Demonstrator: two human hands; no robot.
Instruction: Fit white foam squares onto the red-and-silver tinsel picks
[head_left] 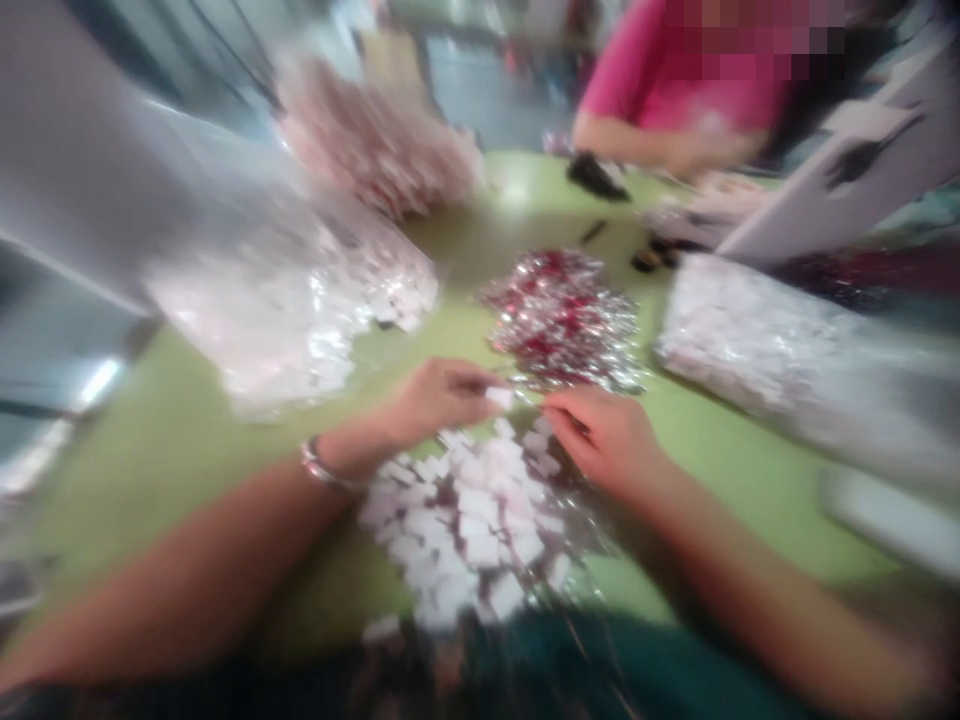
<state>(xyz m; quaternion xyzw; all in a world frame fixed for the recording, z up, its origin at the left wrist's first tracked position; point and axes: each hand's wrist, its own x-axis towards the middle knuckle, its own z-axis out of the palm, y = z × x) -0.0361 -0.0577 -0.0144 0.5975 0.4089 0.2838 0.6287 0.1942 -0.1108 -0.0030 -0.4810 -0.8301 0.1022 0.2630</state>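
Between thumb and fingers, my left hand [442, 400] pinches a small white card [499, 397]. Just right of it, my right hand [600, 430] is closed, its fingertips pressed together near the card's edge; what they hold is too small and blurred to name. Below both hands lies a loose pile of small white cards [480, 520], with thin shiny strands at its right side. Beyond the hands sits a heap of shiny silver and red pieces [566, 315], their kind unclear through the blur.
Clear plastic bags of white pieces [300, 300] lie at left, and another filled bag [765, 330] at right. A pink bundle [375, 140] stands at the back of the green table [150, 480]. Across it sits a person in a pink top [637, 80]. A white panel [840, 160] leans at right.
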